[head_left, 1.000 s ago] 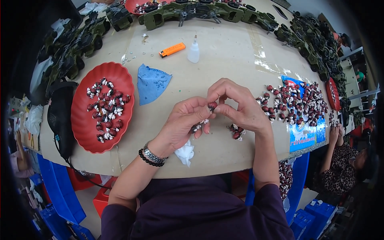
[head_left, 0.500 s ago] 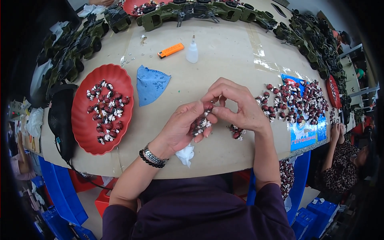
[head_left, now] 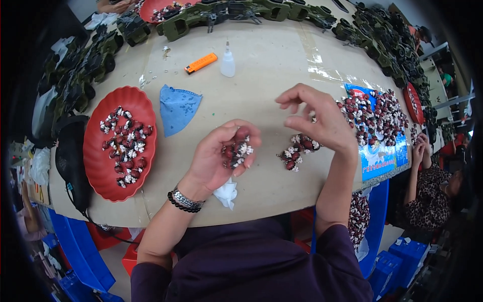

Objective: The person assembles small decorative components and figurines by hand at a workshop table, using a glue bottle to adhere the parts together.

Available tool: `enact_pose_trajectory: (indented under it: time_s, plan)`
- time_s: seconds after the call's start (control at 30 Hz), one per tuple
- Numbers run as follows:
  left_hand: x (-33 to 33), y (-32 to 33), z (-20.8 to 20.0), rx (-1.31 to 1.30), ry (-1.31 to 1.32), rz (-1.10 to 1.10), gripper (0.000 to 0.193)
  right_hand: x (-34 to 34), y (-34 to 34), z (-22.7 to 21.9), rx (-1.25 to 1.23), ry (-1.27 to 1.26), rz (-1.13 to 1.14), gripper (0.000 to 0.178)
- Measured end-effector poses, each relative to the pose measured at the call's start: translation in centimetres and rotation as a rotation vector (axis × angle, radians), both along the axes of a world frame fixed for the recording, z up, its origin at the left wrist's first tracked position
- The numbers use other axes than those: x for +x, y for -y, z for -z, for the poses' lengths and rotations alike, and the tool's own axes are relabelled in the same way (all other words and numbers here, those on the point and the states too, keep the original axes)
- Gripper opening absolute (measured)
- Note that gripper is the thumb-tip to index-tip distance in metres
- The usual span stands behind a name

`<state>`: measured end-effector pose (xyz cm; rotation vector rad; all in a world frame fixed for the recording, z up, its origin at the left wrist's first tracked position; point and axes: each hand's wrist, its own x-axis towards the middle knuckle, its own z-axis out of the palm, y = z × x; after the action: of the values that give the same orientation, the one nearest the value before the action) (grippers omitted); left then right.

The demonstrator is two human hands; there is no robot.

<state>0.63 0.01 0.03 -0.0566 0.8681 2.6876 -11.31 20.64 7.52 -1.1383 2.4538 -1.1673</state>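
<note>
My left hand (head_left: 209, 158) is palm up, its fingers curled round several small dark-red and white figures (head_left: 236, 152). They have round red heads and white, black-marked bodies. To its right, my right hand (head_left: 327, 121) hovers with thumb and fingers apart; nothing shows between them. Below its fingertips lies a small cluster of the same figures (head_left: 296, 153) on the table. Past that hand, a large heap of them (head_left: 387, 113) spreads over a blue printed sheet (head_left: 375, 171). A scalloped red tray (head_left: 95, 166) at the left carries more.
On the table (head_left: 261, 55) are an orange lighter (head_left: 201, 63), a clear dropper bottle (head_left: 227, 64), a blue cloth (head_left: 177, 110) and a crumpled white tissue (head_left: 226, 194). Green toy vehicles (head_left: 216, 17) line the far edge. A black corded tool (head_left: 73, 161) lies left; another person (head_left: 427, 196) sits right.
My right hand has come away from the left and moved right, its fingers spreading. My left hand has shifted slightly left, still with the figures in it. The whole view has shifted a little.
</note>
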Motion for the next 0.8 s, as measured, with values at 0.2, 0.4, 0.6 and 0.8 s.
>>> enact_pose_trajectory:
  time_s: [0.2, 0.4, 0.6, 0.8]
  plan:
    - [0.0, -0.1, -0.1, 0.053, -0.090, -0.049, 0.042, 0.0, -3.1, -0.3, 0.622, -0.088, 0.100, 0.047]
    - [-0.5, 0.1, 1.0, 0.072, -0.165, -0.066, 0.038, 1.9, -0.8, 0.0, 0.760, -0.172, 0.012, 0.050]
    - [-0.6, 0.2, 0.8, 0.096, -0.108, -0.145, 0.035, 3.8, -3.0, -1.1, 0.561, -0.274, 0.099, 0.074]
    - [-0.3, 0.0, 0.9, 0.079, -0.074, -0.159, 0.031, 9.1, -5.1, 4.1, 0.599, -0.408, 0.248, 0.102]
